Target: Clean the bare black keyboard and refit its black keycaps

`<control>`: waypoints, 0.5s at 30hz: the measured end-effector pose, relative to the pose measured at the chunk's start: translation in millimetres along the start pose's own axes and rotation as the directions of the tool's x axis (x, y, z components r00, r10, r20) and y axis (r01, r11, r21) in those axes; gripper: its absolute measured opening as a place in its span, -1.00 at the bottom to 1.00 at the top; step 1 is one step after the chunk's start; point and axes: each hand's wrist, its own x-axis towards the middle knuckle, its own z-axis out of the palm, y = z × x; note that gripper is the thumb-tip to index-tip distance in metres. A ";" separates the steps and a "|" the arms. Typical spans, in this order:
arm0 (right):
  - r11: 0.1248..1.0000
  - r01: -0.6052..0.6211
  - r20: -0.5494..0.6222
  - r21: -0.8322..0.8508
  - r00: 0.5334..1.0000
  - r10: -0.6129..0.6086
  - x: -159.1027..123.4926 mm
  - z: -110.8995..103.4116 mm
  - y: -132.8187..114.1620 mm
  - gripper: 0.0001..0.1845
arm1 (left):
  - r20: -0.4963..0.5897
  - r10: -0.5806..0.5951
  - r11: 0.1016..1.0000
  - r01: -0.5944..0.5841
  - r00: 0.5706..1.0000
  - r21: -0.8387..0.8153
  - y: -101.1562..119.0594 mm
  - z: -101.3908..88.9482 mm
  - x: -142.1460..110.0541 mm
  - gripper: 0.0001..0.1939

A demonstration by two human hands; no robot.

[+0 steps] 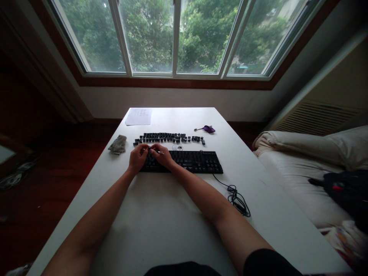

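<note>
A black keyboard lies across the white table in front of me. Both hands meet over its upper left end. My left hand is closed, with thumb and fingertips pinching a small black piece that looks like a keycap. My right hand touches the same piece with its fingertips; a small, thin metal tool sticks out from its closed fingers. Just beyond the keyboard, several loose black keycaps stand in rows. A small clear round dish sits between them and the keyboard.
A crumpled grey cloth lies left of the keycaps. Paper sheets rest at the table's far left corner. To the right are a brush and a purple item. The coiled keyboard cable lies near my right forearm.
</note>
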 end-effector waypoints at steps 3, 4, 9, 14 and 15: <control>1.000 0.006 0.005 0.003 1.000 -0.006 0.0 0.1 0.7 -0.78 | 0.000 0.001 1.000 -0.001 1.000 0.003 0.9 -0.4 -0.2 -0.79; 1.000 0.005 0.008 0.001 1.000 -0.005 0.1 0.0 0.8 -0.78 | 0.002 -0.001 1.000 0.001 1.000 0.002 1.3 -0.6 -0.2 -0.79; 1.000 0.003 0.027 -0.013 1.000 -0.002 0.8 -1.3 -0.4 -0.77 | 0.008 -0.010 1.000 0.010 1.000 -0.007 2.1 -0.1 -0.6 -0.80; 1.000 0.010 0.024 -0.027 1.000 -0.009 0.3 -1.6 0.3 -0.76 | 0.003 -0.011 1.000 0.011 1.000 -0.015 0.3 0.7 -0.4 -0.80; 1.000 0.014 0.020 -0.026 1.000 -0.013 0.2 -1.4 0.8 -0.75 | 0.007 -0.013 1.000 0.013 1.000 -0.016 -0.2 0.7 -0.3 -0.79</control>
